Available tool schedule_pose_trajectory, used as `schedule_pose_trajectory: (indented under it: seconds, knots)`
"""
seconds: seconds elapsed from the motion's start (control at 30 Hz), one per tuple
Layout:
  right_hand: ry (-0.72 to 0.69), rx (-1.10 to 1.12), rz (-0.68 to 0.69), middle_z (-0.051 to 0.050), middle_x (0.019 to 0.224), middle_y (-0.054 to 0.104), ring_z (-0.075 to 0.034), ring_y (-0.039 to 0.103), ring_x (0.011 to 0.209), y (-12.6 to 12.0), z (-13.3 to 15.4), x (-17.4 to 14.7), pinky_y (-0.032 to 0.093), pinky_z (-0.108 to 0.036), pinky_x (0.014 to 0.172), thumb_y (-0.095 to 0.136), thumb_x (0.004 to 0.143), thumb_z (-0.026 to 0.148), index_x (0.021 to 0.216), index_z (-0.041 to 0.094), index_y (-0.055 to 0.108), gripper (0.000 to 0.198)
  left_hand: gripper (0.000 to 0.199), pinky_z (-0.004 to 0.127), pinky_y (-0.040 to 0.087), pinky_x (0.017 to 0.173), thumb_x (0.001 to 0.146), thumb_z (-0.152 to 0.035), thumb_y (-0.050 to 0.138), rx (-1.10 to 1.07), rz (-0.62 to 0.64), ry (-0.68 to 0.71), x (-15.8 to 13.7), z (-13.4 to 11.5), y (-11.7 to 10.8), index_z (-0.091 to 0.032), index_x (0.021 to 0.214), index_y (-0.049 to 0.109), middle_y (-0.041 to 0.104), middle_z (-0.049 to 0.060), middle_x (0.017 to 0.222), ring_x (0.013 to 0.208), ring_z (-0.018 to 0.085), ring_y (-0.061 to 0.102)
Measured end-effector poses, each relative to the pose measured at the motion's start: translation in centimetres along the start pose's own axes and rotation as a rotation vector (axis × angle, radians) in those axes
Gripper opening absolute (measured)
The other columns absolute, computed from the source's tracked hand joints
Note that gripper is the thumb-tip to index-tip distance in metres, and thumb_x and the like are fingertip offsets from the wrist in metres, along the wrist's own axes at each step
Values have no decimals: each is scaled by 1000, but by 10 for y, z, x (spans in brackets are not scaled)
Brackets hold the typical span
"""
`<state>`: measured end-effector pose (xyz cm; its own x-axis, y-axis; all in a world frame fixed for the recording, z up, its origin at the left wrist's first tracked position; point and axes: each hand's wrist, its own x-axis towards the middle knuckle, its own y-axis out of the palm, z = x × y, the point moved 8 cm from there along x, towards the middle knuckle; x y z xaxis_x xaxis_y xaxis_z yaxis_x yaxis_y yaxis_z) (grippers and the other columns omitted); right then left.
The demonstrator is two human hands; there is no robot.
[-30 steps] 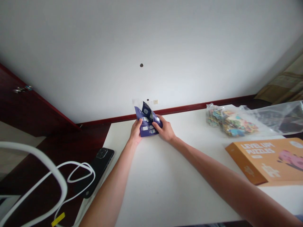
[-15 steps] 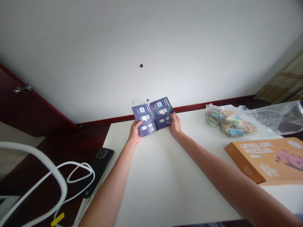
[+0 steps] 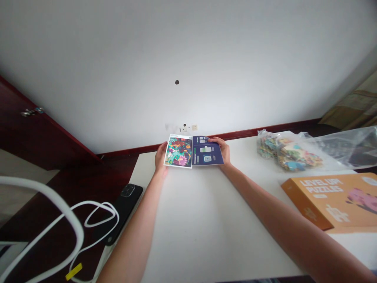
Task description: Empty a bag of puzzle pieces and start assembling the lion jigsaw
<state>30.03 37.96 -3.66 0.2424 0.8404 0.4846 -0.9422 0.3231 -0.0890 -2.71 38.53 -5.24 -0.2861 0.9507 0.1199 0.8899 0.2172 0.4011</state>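
"One leaflet (image 3: 196,152) — where is it, and how is it held?"

"Mid-frame, opened out in line with the table's (image 3: 188,224) far edge, colourful picture on its left half, dark blue panels on its right. The left hand (image 3: 160,157) holds the left edge, fingertips hidden behind; the right hand (image 3: 221,148) pinches the right edge, fingers over the upper corner."

"Which step is that?"

"Looking it over, I'd judge. Turning it would call for one hand to steady it while the other shifts grip."

"And around it?"

"Bagged puzzle pieces (image 3: 294,155) at right, an orange box (image 3: 338,198) below, a black phone (image 3: 131,196) — white cable (image 3: 97,202) beside it — lower left."
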Motion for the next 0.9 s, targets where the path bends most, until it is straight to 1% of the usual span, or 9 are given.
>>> schedule_pose_trajectory:
  seconds: [0.07, 0.13, 0.23, 0.37, 0.53, 0.67, 0.77, 0.83, 0.9]
  knots:
    - [-1, 5, 23, -9, 129, 67, -33, 59, 126, 3, 1, -1, 42, -50, 114, 70, 71, 26, 103, 25, 78, 33, 61, 39, 58, 91, 75, -57, 80, -87, 62, -150, -4, 7, 8, -23, 124, 69, 76, 7, 115, 104, 27, 73]
    - [-5, 4, 20, -9, 130, 67, -33, 59, 127, 4, 3, -2, 41, -49, 115, 70, 71, 27, 103, 25, 79, 33, 63, 44, 59, 90, 80, -66, 73, -129, 169, -306, -12, 14, 19, -21, 124, 68, 77, 10, 114, 103, 30, 74]
    - [-22, 31, 49, -10, 134, 65, -32, 58, 129, 6, 8, -3, 43, -47, 114, 69, 73, 28, 108, 25, 79, 37, 57, 47, 60, 86, 76, -55, 82, -68, 273, -454, -24, 22, 28, -16, 117, 71, 78, 14, 107, 94, 34, 76]
    - [-3, 66, 192, -9, 137, 64, -32, 59, 128, 16, 8, -2, 49, -46, 109, 67, 76, 31, 117, 26, 77, 42, 47, 44, 62, 83, 71, -30, 86, -49, 240, -364, -22, 16, 24, -19, 114, 71, 80, 10, 105, 87, 30, 77]
    - [57, 27, 178, -8, 139, 65, -30, 55, 133, 15, -2, 3, 52, -44, 104, 57, 79, 28, 115, 26, 77, 42, 42, 40, 62, 84, 76, -28, 79, -261, 124, -363, -14, 9, 10, -23, 117, 69, 81, 4, 100, 86, 25, 78]
    - [81, 21, 176, -10, 128, 72, -30, 64, 120, 16, 2, 2, 53, -47, 99, 48, 87, 30, 112, 21, 76, 39, 35, 44, 62, 89, 84, -34, 70, -373, 78, -429, -16, 6, 7, -16, 113, 71, 80, 9, 100, 93, 29, 78]
    - [50, -62, 323, -10, 122, 75, -31, 67, 114, 30, 16, -7, 51, -47, 102, 46, 96, 39, 117, 20, 76, 41, 37, 46, 61, 91, 85, -36, 68, -425, 131, -431, -20, 3, 14, -13, 113, 71, 80, 12, 103, 99, 32, 76]
    - [9, -178, 438, -10, 130, 73, -33, 66, 119, 43, 25, -16, 49, -49, 105, 48, 98, 48, 127, 21, 72, 47, 38, 47, 61, 91, 83, -37, 67, -437, 154, -442, -24, 5, 19, -14, 113, 72, 80, 12, 102, 102, 34, 76]
    - [-59, -321, 512, -12, 142, 66, -36, 60, 129, 55, 32, -26, 45, -52, 111, 56, 95, 58, 139, 21, 65, 58, 38, 48, 61, 91, 80, -35, 67, -428, 160, -453, -28, 7, 21, -14, 111, 72, 79, 12, 100, 102, 34, 75]
